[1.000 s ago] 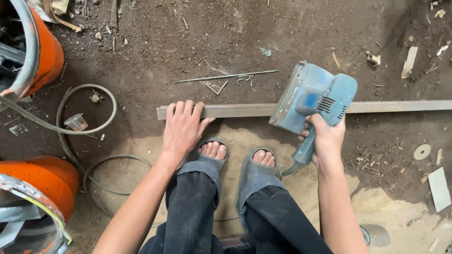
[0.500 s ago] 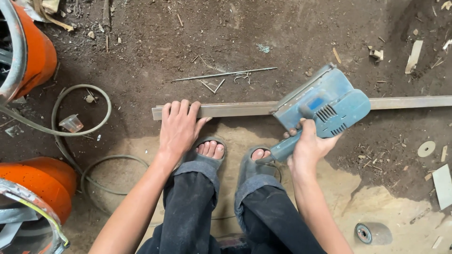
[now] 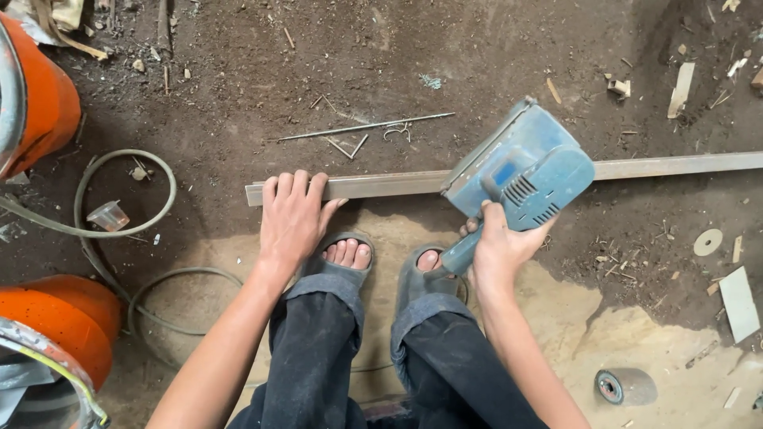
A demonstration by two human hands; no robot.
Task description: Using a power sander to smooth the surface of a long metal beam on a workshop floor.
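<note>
My left hand point(image 3: 292, 218) lies flat, fingers spread, pressing down on the near end of the strip point(image 3: 381, 186). The strip is a long, narrow grey length lying on the dirt floor point(image 3: 477, 48), running from under my left palm away to the right, past my other hand.

My right hand point(image 3: 499, 250) is closed around the handle of the blue sander point(image 3: 520, 171). The sander body sits just above that grip, tilted, its base angled over the strip. I cannot tell whether the base touches the strip.

Progress, as a judgement: the sander stands well to the right of my left hand, partway along the strip. The strip shows no clear difference in finish on either side of the tool, so how much is worked and how much is left cannot be read.

Below both hands: my two feet in sandals point(image 3: 343, 262). Left of my left hand: a looped hose point(image 3: 163, 171) and a small plastic cup point(image 3: 109, 214). Beyond the strip lies a thin rod point(image 3: 366, 126).
</note>
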